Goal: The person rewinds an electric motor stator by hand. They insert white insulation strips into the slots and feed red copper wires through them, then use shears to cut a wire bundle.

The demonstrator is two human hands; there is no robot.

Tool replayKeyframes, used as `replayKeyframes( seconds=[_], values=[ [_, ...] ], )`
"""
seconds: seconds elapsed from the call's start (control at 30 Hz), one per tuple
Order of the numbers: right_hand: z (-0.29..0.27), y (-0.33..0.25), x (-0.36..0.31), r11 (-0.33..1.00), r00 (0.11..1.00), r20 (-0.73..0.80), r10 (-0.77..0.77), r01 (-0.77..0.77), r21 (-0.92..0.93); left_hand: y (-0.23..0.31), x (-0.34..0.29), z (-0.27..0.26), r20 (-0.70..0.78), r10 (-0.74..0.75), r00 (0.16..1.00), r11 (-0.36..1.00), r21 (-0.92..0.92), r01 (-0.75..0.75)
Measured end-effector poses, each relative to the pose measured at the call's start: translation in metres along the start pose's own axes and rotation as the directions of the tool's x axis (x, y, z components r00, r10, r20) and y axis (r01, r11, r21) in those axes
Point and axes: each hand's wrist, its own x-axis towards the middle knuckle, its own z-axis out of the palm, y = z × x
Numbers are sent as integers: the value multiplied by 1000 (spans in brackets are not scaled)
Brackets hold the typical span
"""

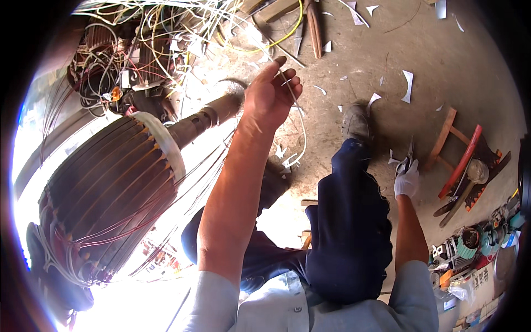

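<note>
Thin white strand (305, 133) hangs in a curve over the floor (332, 61), held between thumb and fingers of the bare left hand (265, 99); farther right, the gloved right hand (407, 181) grips scissors (408, 162); beyond lies a red bar (462, 160).

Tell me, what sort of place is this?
Likely a workshop, perhaps for repairing electric motors: a large, ribbed, rotor-like cylinder, a tangle of loose wires and white scraps littering the floor.
</note>
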Motion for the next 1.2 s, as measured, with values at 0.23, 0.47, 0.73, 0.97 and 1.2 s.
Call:
replayKeyframes(
  seconds=[0.23,0.47,0.73,0.97,1.2],
  values=[
    [5,-16,7,968,988,77,134,-147,205,-27,-27,-8,81,-85,993,993,86,78],
    [-99,-81,24,419,862,434,-262,-304,856,-43,-50,-17,58,-69,996,961,274,51],
    [-262,-254,61,449,383,241,-892,690,567,-47,-55,-33,-54,58,997,920,392,-32],
    [-275,-315,75,246,70,432,-899,898,366,-53,-61,-40,-125,48,991,947,321,-5],
    [-252,-293,89,265,148,286,-947,863,431,-59,-69,-39,-109,-3,994,940,340,40]
  ],
)
